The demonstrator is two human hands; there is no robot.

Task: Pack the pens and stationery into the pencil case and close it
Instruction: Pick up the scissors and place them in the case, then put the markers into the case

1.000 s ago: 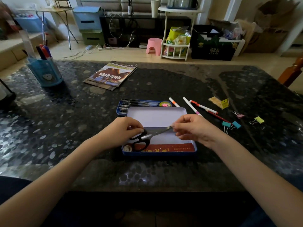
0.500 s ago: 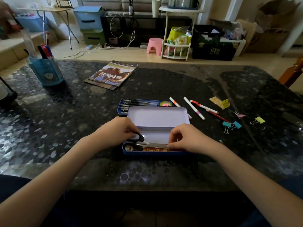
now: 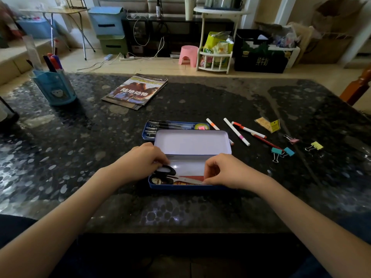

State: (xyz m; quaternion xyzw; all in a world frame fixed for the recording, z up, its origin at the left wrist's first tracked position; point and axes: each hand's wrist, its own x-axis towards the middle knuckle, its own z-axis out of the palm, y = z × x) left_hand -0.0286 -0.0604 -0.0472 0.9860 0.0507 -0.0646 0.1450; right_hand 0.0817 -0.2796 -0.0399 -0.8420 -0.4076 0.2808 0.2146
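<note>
Dark speckled table (image 3: 80, 157); open blue pencil case (image 3: 190, 187) near the front edge, pale lid (image 3: 192, 142) tipped back toward the far edge, inner tray of pens (image 3: 170, 126) just behind it, loose markers (image 3: 236, 131) and binder clips (image 3: 282, 152) toward the right edge. Scissors (image 3: 176, 176) lie low in the case bottom along its near wall: your left hand (image 3: 140, 163) curls at the black handles, right hand (image 3: 226, 172) pinches the blade tip. Seat them flat, blades together and parallel to the long wall, tip inside the right end, so the tray and lid can still sit down over them.
</note>
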